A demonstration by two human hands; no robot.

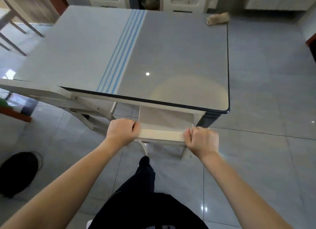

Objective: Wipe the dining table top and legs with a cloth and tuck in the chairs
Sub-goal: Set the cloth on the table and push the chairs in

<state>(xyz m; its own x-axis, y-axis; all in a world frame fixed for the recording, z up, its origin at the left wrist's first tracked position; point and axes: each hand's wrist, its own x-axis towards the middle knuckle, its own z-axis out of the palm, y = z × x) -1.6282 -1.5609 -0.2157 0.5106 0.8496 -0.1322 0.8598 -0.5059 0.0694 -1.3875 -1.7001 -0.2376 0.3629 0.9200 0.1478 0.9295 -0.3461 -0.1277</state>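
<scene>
At the table's [179,57] near edge, left hand [122,132] and right hand [202,140] each grasp the chair's [162,134] top rail; cloth [218,19] lies on the far corner

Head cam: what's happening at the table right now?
A person grips the top rail of a chair at its two ends with the left hand and the right hand. The chair reaches partly under the near edge of the table. A rolled cloth lies on the table's far right corner.
</scene>
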